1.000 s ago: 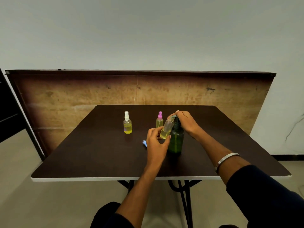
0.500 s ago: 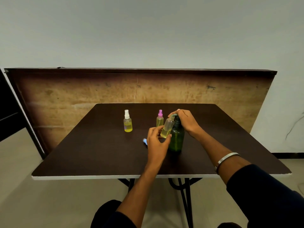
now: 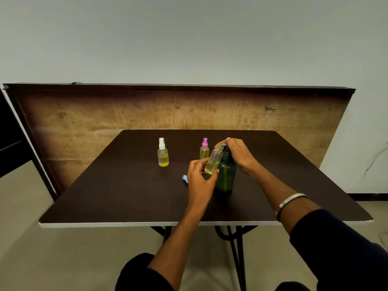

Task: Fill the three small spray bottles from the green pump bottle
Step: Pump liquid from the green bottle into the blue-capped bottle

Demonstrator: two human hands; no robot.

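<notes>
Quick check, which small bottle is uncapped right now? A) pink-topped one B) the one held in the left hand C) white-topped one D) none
B: the left hand holds a tilted small bottle with an open neck at the green pump bottle spout, while a blue cap lies on the table; the white-topped bottle and pink-topped bottle stand capped.

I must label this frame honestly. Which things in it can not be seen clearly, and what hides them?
All in the head view:
- Pump head of the green pump bottle: covered by the right hand.
- Nozzle meeting the mouth of the open spray bottle: too small to tell.
- Blue cap: partly behind the left hand.
- Pink-capped bottle: its lower part hidden by the held bottle.
</notes>
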